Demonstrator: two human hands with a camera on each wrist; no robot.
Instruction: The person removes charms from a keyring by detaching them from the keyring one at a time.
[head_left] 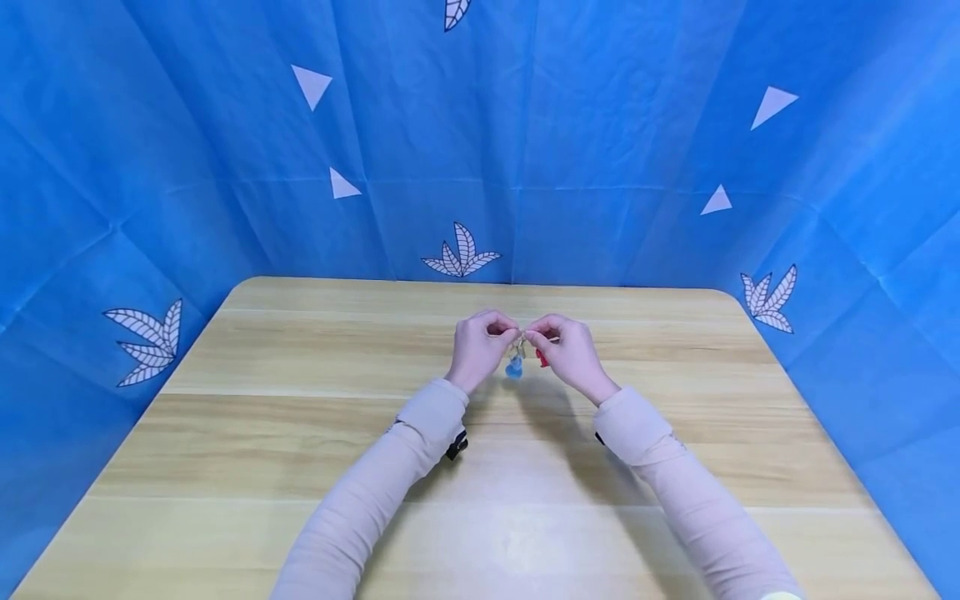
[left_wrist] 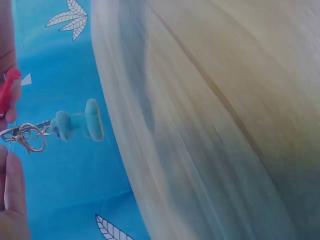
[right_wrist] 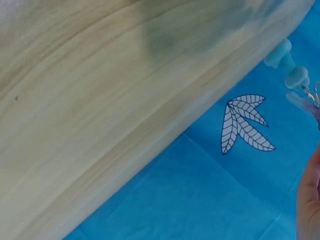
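Note:
Over the far middle of the table, my left hand (head_left: pixel 480 348) and right hand (head_left: pixel 567 352) meet fingertip to fingertip at a metal key ring (left_wrist: pixel 31 137). Thumb and finger of each hand pinch it; the exact grip points are partly hidden. From the metal hangs a light blue charm (head_left: pixel 513 367), shaped like a small bone in the left wrist view. A small red piece (head_left: pixel 542 358) shows beside the right fingers; in the left wrist view it lies against that hand. Whether it joins the ring cannot be told. The right wrist view catches the blue charm (right_wrist: pixel 287 65) at its right edge.
The hands are above a wooden table (head_left: pixel 300 450) with rounded far corners. A blue curtain (head_left: pixel 615 125) with white triangles and leaf prints surrounds its back and sides. A black wrist device (head_left: pixel 457 444) sits under the left sleeve.

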